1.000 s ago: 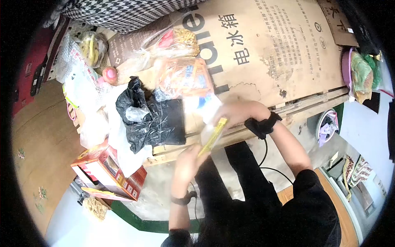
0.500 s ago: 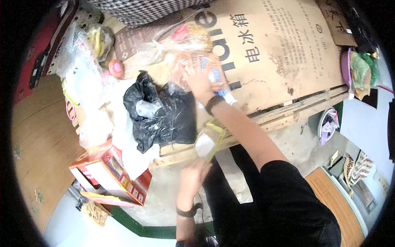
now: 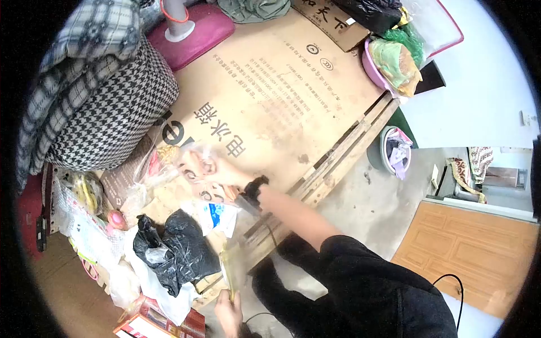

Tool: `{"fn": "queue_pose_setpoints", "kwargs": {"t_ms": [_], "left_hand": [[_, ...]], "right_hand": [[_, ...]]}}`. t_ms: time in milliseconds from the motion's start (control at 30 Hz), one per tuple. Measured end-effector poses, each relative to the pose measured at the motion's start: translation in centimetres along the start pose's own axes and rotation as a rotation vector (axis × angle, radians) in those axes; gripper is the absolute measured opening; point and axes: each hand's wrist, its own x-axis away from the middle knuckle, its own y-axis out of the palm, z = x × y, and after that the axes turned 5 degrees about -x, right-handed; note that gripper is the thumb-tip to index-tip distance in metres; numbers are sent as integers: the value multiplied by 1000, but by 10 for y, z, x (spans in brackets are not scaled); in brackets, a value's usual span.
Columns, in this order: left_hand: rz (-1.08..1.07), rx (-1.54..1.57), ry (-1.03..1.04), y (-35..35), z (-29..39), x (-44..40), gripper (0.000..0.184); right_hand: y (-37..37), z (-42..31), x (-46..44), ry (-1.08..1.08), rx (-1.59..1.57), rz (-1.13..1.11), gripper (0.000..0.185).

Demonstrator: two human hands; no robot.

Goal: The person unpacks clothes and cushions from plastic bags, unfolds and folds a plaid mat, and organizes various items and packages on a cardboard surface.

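My left hand (image 3: 227, 314), low in the view, is closed on the end of a clear plastic packet with yellow edges (image 3: 226, 270), which points up towards the table edge and is blurred. My right hand (image 3: 221, 176), a black band at its wrist, reaches over the cardboard to a crinkled clear plastic bag (image 3: 193, 160). Its fingers are smeared and partly lost against the plastic, so their grip is unclear. Just below that hand lies a white and blue packet (image 3: 217, 216). A black plastic bag (image 3: 186, 248) stands between both hands, to their left.
Flat printed cardboard (image 3: 270, 112) covers the wooden slatted surface (image 3: 344, 149). Nearby are a houndstooth bundle (image 3: 121, 107), a pink object (image 3: 116, 219), a red box (image 3: 160, 320) and a magenta base with a grey post (image 3: 208, 28). A bin (image 3: 383, 152) stands on the floor.
The camera view has turned and shifted right, showing more cardboard and the door. The white and blue packet, partly under my right hand before, now shows below it. My left hand still holds the yellow-edged packet.
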Motion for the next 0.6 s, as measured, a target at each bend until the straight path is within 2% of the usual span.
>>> {"fn": "queue_pose_setpoints", "kwargs": {"t_ms": [33,67,100,133,167,200,233,267,300,333,400,467,533,600], "left_hand": [[6,-18,18,-6,10,1,21],[8,-40,36,-13,20,2,21],[36,-34,87,-21,35,4,20],[18,-1,88,-27,49,4,19],[57,-30,151,-26,56,3,18],[94,-60,221,-26,62,1,18],[9,-37,165,-26,72,1,17],[31,67,241,-23,83,-3,28],[-9,98,239,-21,92,-6,32],[-42,131,235,-18,101,-10,37],[-17,262,287,-9,121,-17,35],[-49,393,207,7,131,-21,32],[-185,636,81,12,168,-28,28],[-128,701,175,48,195,-47,29]], "right_hand": [[-24,47,-4,109,-152,-121,62],[-37,15,28,99,-496,-148,60],[-50,-11,62,97,-551,10,56],[-64,-62,96,207,-650,37,61],[-83,-41,109,310,-446,145,54],[-104,-7,129,503,-508,228,42],[-118,-3,155,277,-479,317,33],[-128,-24,183,355,-573,376,32],[-140,-21,206,341,-498,505,34],[-160,1,231,353,-631,551,36],[-191,12,268,243,-744,660,37],[-227,29,306,275,-714,759,36],[-262,32,332,278,-764,792,36],[-298,35,354,275,-831,820,35]]}}
